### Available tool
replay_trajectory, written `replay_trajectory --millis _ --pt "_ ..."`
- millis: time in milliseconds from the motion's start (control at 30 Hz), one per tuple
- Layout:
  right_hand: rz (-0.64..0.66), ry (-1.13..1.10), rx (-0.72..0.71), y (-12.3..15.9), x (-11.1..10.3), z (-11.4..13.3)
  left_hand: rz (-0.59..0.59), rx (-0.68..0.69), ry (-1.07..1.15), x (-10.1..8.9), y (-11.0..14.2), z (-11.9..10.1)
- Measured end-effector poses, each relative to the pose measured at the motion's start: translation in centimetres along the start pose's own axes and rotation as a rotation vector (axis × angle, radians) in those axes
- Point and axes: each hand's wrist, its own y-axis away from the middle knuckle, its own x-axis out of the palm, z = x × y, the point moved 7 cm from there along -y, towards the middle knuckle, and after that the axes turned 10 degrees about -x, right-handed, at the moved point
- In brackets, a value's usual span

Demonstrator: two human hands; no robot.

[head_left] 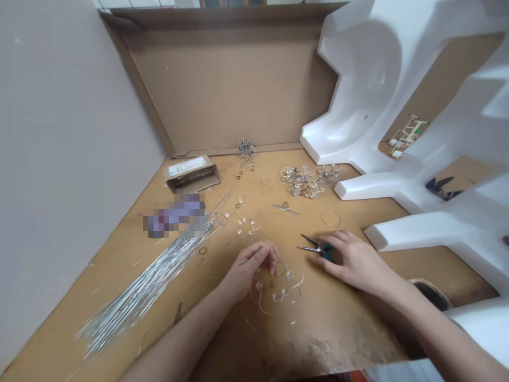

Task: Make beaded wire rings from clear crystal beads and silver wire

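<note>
Near the middle of the table, my left hand point(254, 262) is closed in a pinch on a thin curled wire piece with clear beads point(284, 293). Its loops hang out to the right of the fingers, and the pinched end is hidden. My right hand point(353, 260) grips long-nosed pliers point(312, 245) by their green handles. The pliers' jaws are apart and point left, with nothing between them. Beyond my left hand lies a small ring of loose clear beads point(245, 226). A thin bent wire loop point(331, 218) rests beyond my right hand.
Straight metal wires point(147, 289) lie bundled at the left. A cardboard box point(193, 175) and a blurred purple item point(177, 212) are behind them. Several coiled wire pieces point(304, 181) sit at the back right, beside white foam packaging point(417, 231). A cardboard wall point(238, 85) closes the back.
</note>
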Motion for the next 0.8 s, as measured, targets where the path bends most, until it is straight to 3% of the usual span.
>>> replay_trajectory --millis 100,267,500,600,667,733,800 --pt "0.138 0.184 0.002 1.6 1.1 -1.4 -0.011 -0.028 0.074 0.0 -0.1 0.1" --pt "0.294 0.274 0.013 1.9 1.9 -1.5 -0.009 -0.030 0.123 -0.2 -0.2 0.1" --pt "0.244 0.362 -0.046 1.0 1.9 -1.5 -0.017 -0.026 0.098 -0.6 -0.4 0.3" --pt "0.223 0.243 0.023 1.2 0.2 -2.5 -0.023 -0.029 0.076 -0.7 -0.4 0.4" --pt "0.238 0.029 0.092 1.4 -1.7 -3.1 -0.023 -0.028 0.071 -0.7 -0.4 0.4" --pt "0.274 -0.185 0.076 1.4 -3.3 -2.9 -0.012 -0.017 0.080 -0.6 -0.4 0.3" --pt "0.260 -0.183 0.049 1.0 -4.5 -2.8 -0.004 -0.013 0.092 -0.4 -0.3 0.2"
